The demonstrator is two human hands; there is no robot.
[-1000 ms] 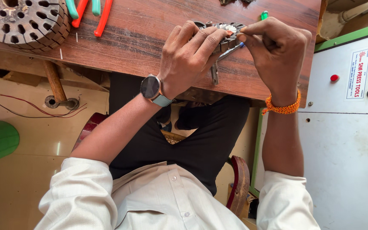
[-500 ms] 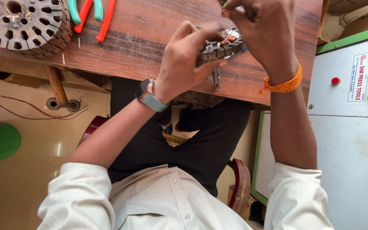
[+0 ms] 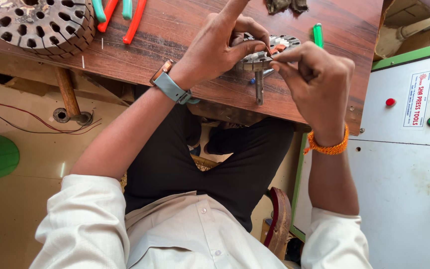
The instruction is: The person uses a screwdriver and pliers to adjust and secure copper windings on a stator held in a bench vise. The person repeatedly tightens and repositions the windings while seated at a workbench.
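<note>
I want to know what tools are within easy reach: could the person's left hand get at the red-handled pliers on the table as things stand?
Probably yes. The red-handled pliers lie on the wooden table beside the left hand with bare wood between, but that hand now grips the small slotted metal core and would have to let go.

The right hand [image 3: 314,74] has dropped from above the small slotted stator [image 3: 265,52] to its near edge, seemingly pinching something thin there.

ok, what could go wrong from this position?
1. The slotted metal core sits near the wooden table's front edge on a thin shaft; if the left hand loosens, it might tip or roll off.
2. The right hand pinches something fine at the core's rim; it could slip or snag.
</note>
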